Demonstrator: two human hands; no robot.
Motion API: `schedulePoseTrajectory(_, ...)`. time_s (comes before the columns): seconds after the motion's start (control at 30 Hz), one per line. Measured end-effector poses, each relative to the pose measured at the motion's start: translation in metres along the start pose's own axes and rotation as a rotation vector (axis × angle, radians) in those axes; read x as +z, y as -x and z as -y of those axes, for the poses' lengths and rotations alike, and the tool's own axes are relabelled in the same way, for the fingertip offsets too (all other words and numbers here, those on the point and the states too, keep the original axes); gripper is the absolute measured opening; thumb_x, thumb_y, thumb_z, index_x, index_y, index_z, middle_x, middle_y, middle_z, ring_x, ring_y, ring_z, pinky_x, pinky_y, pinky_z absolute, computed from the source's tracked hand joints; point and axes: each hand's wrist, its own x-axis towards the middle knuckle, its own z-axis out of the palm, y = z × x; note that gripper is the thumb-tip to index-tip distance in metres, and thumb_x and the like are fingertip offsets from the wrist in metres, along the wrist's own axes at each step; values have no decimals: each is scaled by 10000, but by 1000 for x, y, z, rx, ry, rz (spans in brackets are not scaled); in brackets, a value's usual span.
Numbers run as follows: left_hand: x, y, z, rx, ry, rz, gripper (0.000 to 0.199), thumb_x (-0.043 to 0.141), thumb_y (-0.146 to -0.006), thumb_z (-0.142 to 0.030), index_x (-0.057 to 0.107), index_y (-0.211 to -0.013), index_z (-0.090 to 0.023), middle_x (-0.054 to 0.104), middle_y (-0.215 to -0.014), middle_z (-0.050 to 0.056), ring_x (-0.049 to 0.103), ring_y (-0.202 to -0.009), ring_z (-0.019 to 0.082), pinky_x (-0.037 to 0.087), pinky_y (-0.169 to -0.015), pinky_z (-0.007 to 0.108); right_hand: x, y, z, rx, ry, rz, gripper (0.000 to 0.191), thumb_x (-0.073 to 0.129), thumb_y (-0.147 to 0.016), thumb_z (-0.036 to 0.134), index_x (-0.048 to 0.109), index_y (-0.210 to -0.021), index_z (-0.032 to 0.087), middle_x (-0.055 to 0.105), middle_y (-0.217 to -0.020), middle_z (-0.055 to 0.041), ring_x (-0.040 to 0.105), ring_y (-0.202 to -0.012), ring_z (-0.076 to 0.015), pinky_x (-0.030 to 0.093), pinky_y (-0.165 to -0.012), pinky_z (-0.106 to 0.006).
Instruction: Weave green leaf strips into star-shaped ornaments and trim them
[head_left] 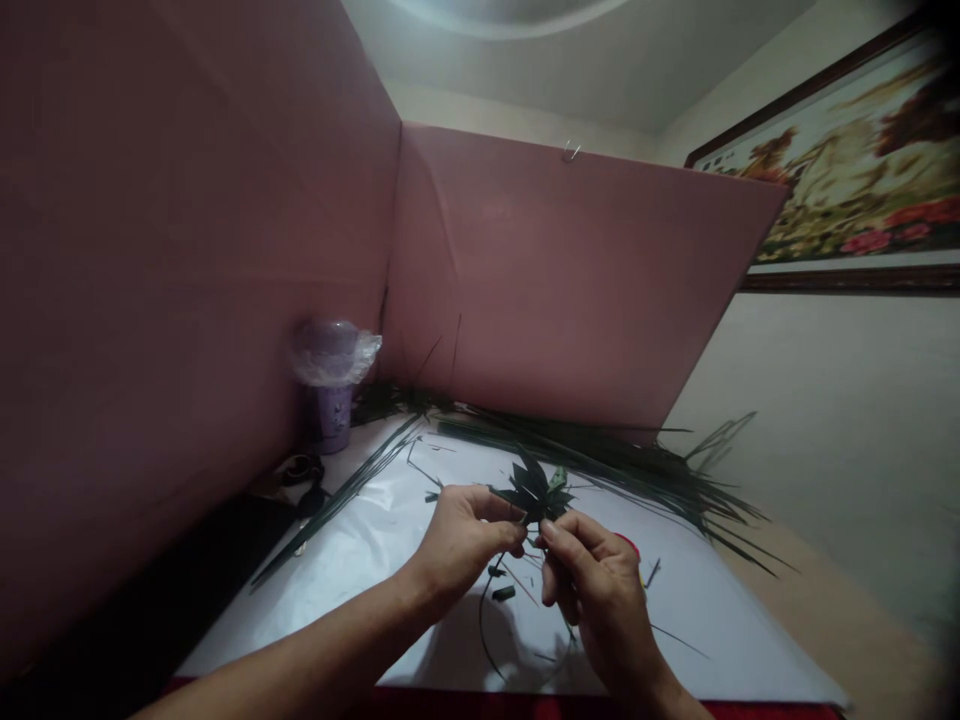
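Observation:
A dark green woven leaf piece [534,488], with pointed blades fanned out like a flower, is held up over the white table covering. My left hand [469,535] pinches its lower left side between thumb and fingers. On the other side, the thumb and fingertips of my right hand [596,575] close on its base. A thin strand [484,630] hangs in a loop below the hands. Partly hidden behind my right hand is a red-rimmed round object [628,545]; its kind I cannot make out.
Long green leaf strips [585,455] lie in a heap along the back, with more strips [345,490] at the left. Small leaf scraps [504,593] are scattered on the white covering [360,570]. A purple cup [335,410] with plastic wrap stands back left. Pink panels [540,280] enclose two sides.

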Motion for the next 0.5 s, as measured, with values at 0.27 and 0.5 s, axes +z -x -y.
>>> schedulePoseTrajectory(0.27,-2,7,5,766,-668,-174,152,536,-713,-64,663,-699,-144,599,-602,38,508,-633,152,406,-601,281,1,1,-4,-75,31,-4,332,598,-803,469,532,-663,175,537,-423,29,321,-335,-44,223,-348,-172)
schedulePoseTrajectory(0.5,-1,14,-5,1200,-990,-268,195,460,-752,-38,623,-806,-129,529,-552,38,477,-640,180,373,-616,314,5,4,-9,-236,31,-100,247,653,-777,398,576,-670,189,536,-502,17,397,-440,-91,327,-416,-209)
